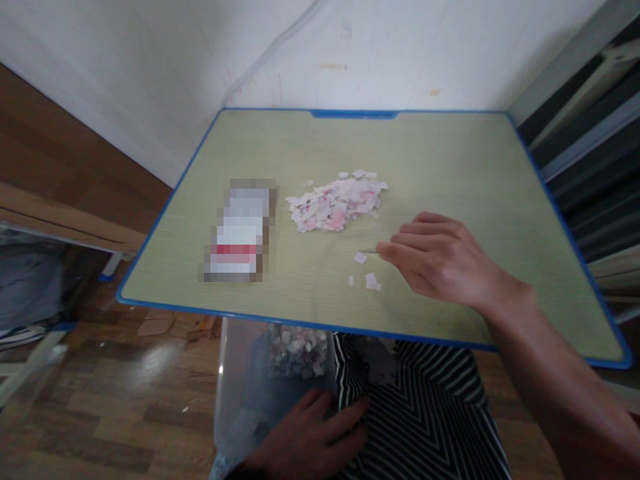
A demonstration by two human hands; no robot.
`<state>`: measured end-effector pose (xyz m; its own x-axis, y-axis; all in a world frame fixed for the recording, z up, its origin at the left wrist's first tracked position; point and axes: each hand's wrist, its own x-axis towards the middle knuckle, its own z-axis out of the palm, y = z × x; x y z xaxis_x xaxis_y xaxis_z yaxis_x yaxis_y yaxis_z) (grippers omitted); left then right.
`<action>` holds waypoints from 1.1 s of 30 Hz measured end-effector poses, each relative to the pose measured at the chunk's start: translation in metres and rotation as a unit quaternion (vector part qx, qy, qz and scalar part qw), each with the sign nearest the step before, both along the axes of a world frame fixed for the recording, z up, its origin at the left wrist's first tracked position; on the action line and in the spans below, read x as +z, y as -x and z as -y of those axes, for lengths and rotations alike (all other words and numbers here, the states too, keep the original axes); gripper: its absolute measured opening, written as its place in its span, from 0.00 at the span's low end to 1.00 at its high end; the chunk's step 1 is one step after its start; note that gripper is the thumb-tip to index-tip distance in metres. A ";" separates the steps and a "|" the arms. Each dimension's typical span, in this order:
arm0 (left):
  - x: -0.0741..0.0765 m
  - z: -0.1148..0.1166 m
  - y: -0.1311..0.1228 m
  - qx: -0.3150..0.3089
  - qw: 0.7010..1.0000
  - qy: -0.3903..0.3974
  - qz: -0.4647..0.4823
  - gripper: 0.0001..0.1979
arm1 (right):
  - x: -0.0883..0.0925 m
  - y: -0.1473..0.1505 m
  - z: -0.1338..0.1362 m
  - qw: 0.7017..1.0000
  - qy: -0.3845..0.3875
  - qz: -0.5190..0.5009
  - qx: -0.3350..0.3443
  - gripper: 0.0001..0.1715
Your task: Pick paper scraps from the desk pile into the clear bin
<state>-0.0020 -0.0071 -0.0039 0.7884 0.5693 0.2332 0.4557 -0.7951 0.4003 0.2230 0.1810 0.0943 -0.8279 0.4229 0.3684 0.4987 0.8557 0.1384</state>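
Several paper scraps (361,258) are lying on the counter (450,157), nearside of the paper pile (337,205); the right hand (440,259) is pinching a thin tool (371,251), the left hand (317,433), grip unclear, touching striped cloth (425,407).

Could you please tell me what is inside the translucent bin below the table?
The translucent bin holds a heap of small pale scraps. The table, left hand and striped cloth hide parts of the bin, so anything there, or beneath the top scraps, cannot be seen.

The scraps (337,203) look like matt paper, the floor (135,403) glossy wood
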 end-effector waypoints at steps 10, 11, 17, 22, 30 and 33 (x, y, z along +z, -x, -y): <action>-0.002 0.001 0.002 -0.009 1.000 0.002 -0.006 0.07 | -0.016 -0.013 -0.008 0.995 0.051 -0.080 -0.012 0.09; -0.002 0.001 0.002 -0.011 1.000 0.001 -0.009 0.07 | -0.015 -0.013 -0.008 0.995 0.060 -0.082 -0.004 0.09; 0.000 -0.001 -0.001 -0.003 1.000 -0.004 -0.001 0.09 | -0.010 -0.014 -0.007 0.990 0.129 -0.057 0.018 0.10; -0.001 0.000 -0.002 0.007 1.000 -0.011 0.006 0.09 | -0.009 -0.017 -0.007 0.991 0.115 -0.070 0.011 0.09; -0.002 0.000 -0.003 0.016 1.000 -0.020 0.003 0.09 | -0.008 -0.023 -0.007 0.986 0.130 -0.106 -0.002 0.08; -0.002 -0.001 -0.003 0.014 1.000 -0.016 0.004 0.10 | -0.008 -0.023 -0.007 0.985 0.139 -0.103 -0.007 0.08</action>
